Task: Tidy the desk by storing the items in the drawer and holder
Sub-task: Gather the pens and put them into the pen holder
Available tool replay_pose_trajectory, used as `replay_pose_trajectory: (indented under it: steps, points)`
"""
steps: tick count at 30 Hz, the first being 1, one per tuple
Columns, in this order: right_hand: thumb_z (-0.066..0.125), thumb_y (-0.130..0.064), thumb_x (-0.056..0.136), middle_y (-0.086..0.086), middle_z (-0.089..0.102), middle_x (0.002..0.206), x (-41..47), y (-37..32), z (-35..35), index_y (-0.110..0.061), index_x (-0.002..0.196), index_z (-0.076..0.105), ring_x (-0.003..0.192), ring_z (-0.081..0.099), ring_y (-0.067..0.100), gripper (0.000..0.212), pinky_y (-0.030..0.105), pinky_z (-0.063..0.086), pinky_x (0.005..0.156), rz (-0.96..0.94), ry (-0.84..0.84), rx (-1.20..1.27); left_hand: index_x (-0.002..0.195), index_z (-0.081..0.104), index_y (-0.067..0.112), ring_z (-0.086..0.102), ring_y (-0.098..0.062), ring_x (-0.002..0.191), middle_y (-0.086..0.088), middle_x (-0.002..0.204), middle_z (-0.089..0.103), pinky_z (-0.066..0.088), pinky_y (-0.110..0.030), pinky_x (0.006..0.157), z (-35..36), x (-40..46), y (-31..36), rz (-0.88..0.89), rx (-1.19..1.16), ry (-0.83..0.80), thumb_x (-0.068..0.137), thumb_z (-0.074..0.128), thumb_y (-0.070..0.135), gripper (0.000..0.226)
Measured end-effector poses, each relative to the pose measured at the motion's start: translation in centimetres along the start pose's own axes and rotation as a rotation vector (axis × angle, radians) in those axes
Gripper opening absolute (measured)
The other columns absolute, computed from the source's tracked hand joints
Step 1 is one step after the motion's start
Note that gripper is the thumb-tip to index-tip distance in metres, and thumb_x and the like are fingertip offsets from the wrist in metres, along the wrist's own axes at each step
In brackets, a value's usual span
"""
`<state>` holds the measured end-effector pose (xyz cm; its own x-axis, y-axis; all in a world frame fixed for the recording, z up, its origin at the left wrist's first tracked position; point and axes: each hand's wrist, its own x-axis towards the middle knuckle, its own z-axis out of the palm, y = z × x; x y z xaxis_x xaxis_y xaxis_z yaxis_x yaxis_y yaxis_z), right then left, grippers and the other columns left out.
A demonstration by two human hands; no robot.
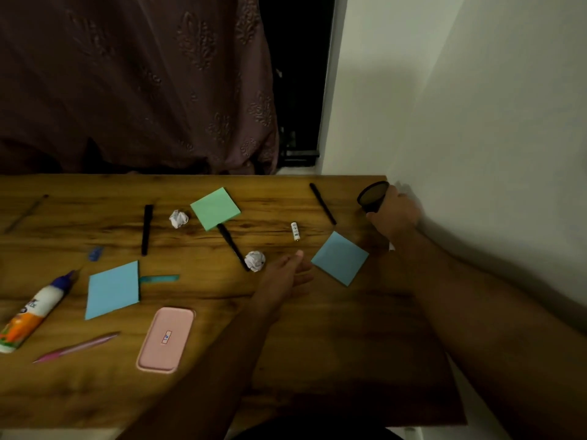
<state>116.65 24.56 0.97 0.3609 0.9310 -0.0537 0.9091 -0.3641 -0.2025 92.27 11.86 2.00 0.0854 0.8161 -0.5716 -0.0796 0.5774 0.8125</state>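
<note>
Head view, right edge of the frame: right hand (394, 214) wrapped round a dark cup-shaped holder (373, 195) at the far right corner of the desk (333, 344), holder tipped with its mouth toward the camera; probably lifted or tilted, though blur leaves that unsure. Centre of the frame: left hand (286, 276) flat with fingers straight and holding nothing, hovering just beside a crumpled paper ball (255, 260) and a black pen (232, 246). Spread across the wood: another black pen (322, 203) upper right, a black marker (146, 229) left of centre, a small battery (295, 231), a green sticky pad (215, 208), a blue sticky pad (340, 258), a glue bottle (33, 312) at far left. Handling, as a judgement: pens light, stiff and smooth, prone to rolling; best pinched mid-barrel and dropped tip-down into the holder; pads light and slightly floppy, best taken by an edge.
</note>
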Motion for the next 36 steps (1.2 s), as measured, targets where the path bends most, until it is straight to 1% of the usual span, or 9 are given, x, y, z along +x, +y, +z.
replay_pose_trajectory:
  steps: [5,8,10,13,15,19,23,31,36]
  points:
    - [0.075,-0.036,0.076,0.023,0.051,0.131,-0.8,-1.5,-1.0,-0.008,0.144,0.033,0.12,0.049,0.04,0.085,0.047,0.042,0.101,-0.061,0.131,0.256,0.121,0.056,0.018,0.067,-0.018,0.1,0.0,0.11,0.067,0.055,-0.04,0.087,-1.1,-0.5,0.0,0.012,0.002,0.026,0.098,0.05,0.04,0.033]
    - [0.077,-0.03,0.076,0.009,0.05,0.132,-4.3,-4.3,-2.7,-0.009,0.145,0.034,0.12,0.049,0.022,0.084,0.03,0.039,0.098,-0.216,0.159,0.624,0.112,0.057,0.029,0.065,-0.016,0.103,0.002,0.116,0.064,0.054,-0.042,0.091,-1.7,-0.7,0.5,0.086,-0.017,0.033,0.096,0.051,0.044,0.024]
    - [0.081,-0.027,0.075,0.0,0.047,0.136,-7.7,-6.5,-3.3,-0.016,0.148,0.028,0.119,0.045,0.009,0.09,0.024,0.039,0.097,-0.305,-0.004,0.842,0.11,0.058,0.032,0.063,-0.017,0.108,0.002,0.122,0.062,0.054,-0.042,0.091,-2.0,-0.9,0.9,0.152,-0.043,0.062,0.09,0.055,0.052,0.028]
    - [0.083,-0.027,0.073,-0.001,0.046,0.143,-12.1,-9.0,-1.5,-0.027,0.152,0.019,0.124,0.05,0.012,0.101,0.021,0.05,0.09,-0.386,-0.258,1.011,0.136,0.046,0.024,0.06,-0.02,0.114,-0.002,0.13,0.058,0.052,-0.045,0.096,-2.8,-1.3,1.5,0.226,-0.141,0.13,0.072,0.07,0.061,0.078]
    - [0.081,-0.023,0.076,-0.001,0.045,0.143,-14.6,-9.9,0.1,-0.031,0.153,0.014,0.122,0.052,0.01,0.103,0.014,0.053,0.078,-0.436,-0.362,1.066,0.142,0.039,0.024,0.061,-0.02,0.114,-0.001,0.13,0.058,0.054,-0.044,0.094,-3.9,-1.5,1.4,0.272,-0.157,0.12,0.071,0.076,0.052,0.085]
    - [0.078,-0.023,0.075,-0.002,0.039,0.15,-18.1,-9.6,2.3,-0.04,0.152,0.004,0.132,0.045,0.011,0.108,0.023,0.049,0.092,-0.502,-0.517,0.963,0.131,0.046,0.023,0.059,-0.011,0.112,0.008,0.121,0.061,0.055,-0.03,0.082,-5.9,-3.0,-0.6,0.301,0.019,0.172,0.075,0.08,0.023,0.066]
    - [0.08,-0.022,0.073,-0.002,0.032,0.155,-20.3,-8.4,3.6,-0.03,0.154,0.005,0.139,0.035,0.011,0.111,0.037,0.039,0.111,-0.52,-0.551,0.84,0.136,0.041,0.019,0.053,-0.008,0.12,0.007,0.129,0.056,0.049,-0.025,0.093,-6.3,-4.0,-4.0,0.333,0.171,0.247,0.065,0.087,0.017,0.085]
    - [0.076,-0.018,0.077,-0.004,0.029,0.156,-22.2,-6.4,5.1,-0.033,0.153,0.008,0.141,0.03,0.01,0.104,0.023,0.027,0.109,-0.576,-0.519,0.678,0.135,0.031,0.028,0.045,-0.004,0.117,0.014,0.123,0.048,0.041,-0.021,0.09,-5.5,-5.8,-7.0,0.318,0.347,0.337,0.06,0.09,0.025,0.095]
    - [0.078,-0.026,0.077,-0.003,0.027,0.156,-21.8,-6.0,5.3,-0.031,0.153,0.008,0.142,0.027,0.013,0.104,0.022,0.021,0.108,-0.59,-0.529,0.599,0.146,0.024,0.024,0.037,-0.007,0.128,0.008,0.139,0.044,0.037,-0.025,0.101,-6.2,-6.0,-7.2,0.254,0.412,0.263,0.059,0.091,0.025,0.11]
